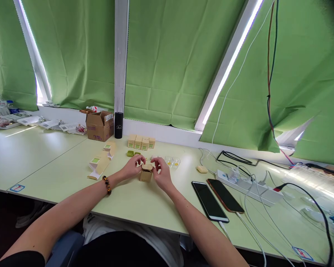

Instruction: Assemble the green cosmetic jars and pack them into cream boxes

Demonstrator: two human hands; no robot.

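A small kraft cardboard box (146, 176) stands upright on the table in front of me, its top flap raised. My left hand (132, 167) is closed at the box's upper left edge, with thumb and fingers bent. On the other side, my right hand (161, 173) pinches the upper right edge. The inside of the box cannot be seen. Just behind my hands are small green containers (130, 153) and clear cups (173, 162) with something yellow in them. Unfolded flat cartons (100, 163) lie to the left of my left hand.
Several small finished-looking boxes (141, 143) stand in a row at the back. Beyond them to the left are a black tumbler (118, 125) and an open carton (99, 127). Two phones (210, 202), a power strip (247, 187) and tangled cables lie to the right.
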